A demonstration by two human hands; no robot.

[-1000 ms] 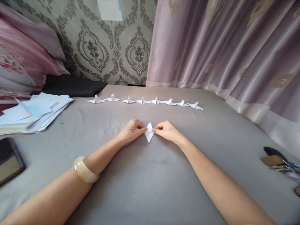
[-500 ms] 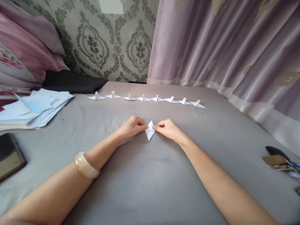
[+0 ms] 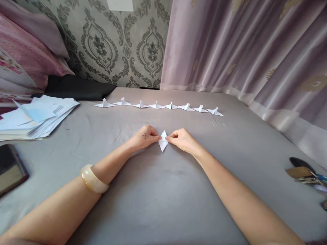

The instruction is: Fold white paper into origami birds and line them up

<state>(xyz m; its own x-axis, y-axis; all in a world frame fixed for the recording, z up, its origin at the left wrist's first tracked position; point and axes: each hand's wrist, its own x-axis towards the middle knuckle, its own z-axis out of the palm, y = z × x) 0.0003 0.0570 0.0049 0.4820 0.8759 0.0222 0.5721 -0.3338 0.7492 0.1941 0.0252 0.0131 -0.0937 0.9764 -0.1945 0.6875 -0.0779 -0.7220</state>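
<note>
A small white folded paper (image 3: pixel 162 144), shaped like a narrow diamond, is held upright between my two hands. My left hand (image 3: pixel 146 136) pinches its left edge between thumb and fingers. On the opposite edge, my right hand (image 3: pixel 183 139) has the same kind of pinch. Both hands are closed, and the fingers behind the paper are partly hidden. Beyond them, several white folded paper figures (image 3: pixel 156 105) stand in a row across the grey cloth (image 3: pixel 163 190), each with flat pointed sides and a raised middle.
A stack of paper sheets (image 3: pixel 38 115) lies at the left, with a phone (image 3: pixel 11 170) nearer to me. Behind the stack is a black cloth-like item (image 3: pixel 76 87). Keys (image 3: pixel 306 179) with a brown tag lie at the far right. A mauve curtain (image 3: pixel 217 47) borders the right side.
Hardly anything differs: both hands keep their pinch on the folded paper. The whole view has shifted very slightly.
</note>
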